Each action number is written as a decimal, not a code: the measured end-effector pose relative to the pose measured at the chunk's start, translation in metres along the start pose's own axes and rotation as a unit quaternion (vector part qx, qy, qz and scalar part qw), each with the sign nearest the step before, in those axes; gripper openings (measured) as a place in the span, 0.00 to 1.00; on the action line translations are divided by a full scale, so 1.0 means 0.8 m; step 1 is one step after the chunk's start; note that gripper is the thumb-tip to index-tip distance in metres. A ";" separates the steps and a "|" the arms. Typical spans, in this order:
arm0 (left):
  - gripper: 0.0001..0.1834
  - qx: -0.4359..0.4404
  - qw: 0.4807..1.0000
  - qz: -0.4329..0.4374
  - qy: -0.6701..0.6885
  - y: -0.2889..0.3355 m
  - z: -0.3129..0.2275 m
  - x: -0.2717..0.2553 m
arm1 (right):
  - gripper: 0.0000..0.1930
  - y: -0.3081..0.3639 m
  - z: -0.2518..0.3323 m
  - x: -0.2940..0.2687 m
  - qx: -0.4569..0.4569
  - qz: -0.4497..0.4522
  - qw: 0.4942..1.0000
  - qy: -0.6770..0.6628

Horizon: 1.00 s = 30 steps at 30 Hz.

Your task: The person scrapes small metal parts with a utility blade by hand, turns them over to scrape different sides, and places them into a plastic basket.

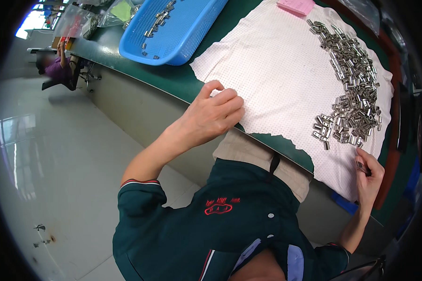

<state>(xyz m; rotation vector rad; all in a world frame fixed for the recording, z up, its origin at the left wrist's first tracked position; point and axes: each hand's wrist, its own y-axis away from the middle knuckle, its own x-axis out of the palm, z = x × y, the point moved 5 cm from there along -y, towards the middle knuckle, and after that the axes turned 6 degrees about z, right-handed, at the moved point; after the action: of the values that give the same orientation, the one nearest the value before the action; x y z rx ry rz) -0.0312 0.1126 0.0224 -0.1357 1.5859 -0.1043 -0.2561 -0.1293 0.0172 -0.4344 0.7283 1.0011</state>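
Observation:
A heap of small shiny metal sleeve-like parts [354,79] lies on a white dotted cloth [276,65], with a looser cluster at its near left end. At the heap's near end is my right hand [371,174], its fingers curled round a small metal part [362,168]; the index fingertip reaches the closest pieces. My left hand [214,112] hovers by the cloth's near left edge, well away from the heap. Its fingers are bent inward, and whatever they may hold is hidden.
A blue perforated basket [183,42] holding several metal parts stands at the far left of the green table [150,77]. A pink paper pad [296,5] lies at the cloth's far edge. Plastic bags [119,13] sit beyond the basket. Another person [58,70] sits further left.

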 end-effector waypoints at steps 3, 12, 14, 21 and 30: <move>0.10 0.020 0.998 0.020 -0.051 -0.004 -0.007 0.001 | 0.09 -0.004 -0.001 -0.005 0.003 -0.005 1.000 0.000; 0.12 -0.034 0.997 -0.053 -0.047 -0.045 0.027 -0.035 | 0.09 0.001 -0.010 -0.012 0.005 -0.042 0.999 -0.019; 0.11 -0.023 0.994 -0.090 -0.060 -0.064 0.040 -0.035 | 0.09 0.003 -0.013 -0.013 0.006 -0.061 0.998 -0.017; 0.07 -0.046 0.994 -0.083 -0.058 -0.076 0.052 -0.029 | 0.09 0.006 -0.016 -0.006 0.010 -0.033 0.999 -0.034; 0.14 -0.080 0.992 0.090 0.046 0.000 0.017 -0.023 | 0.08 -0.002 -0.018 -0.006 -0.002 -0.038 0.999 -0.020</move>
<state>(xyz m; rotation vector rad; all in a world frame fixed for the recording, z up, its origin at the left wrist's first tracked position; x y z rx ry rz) -0.0169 0.1158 0.0402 -0.1128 1.6899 0.1599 -0.2609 -0.1418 0.0108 -0.4414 0.6686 0.9377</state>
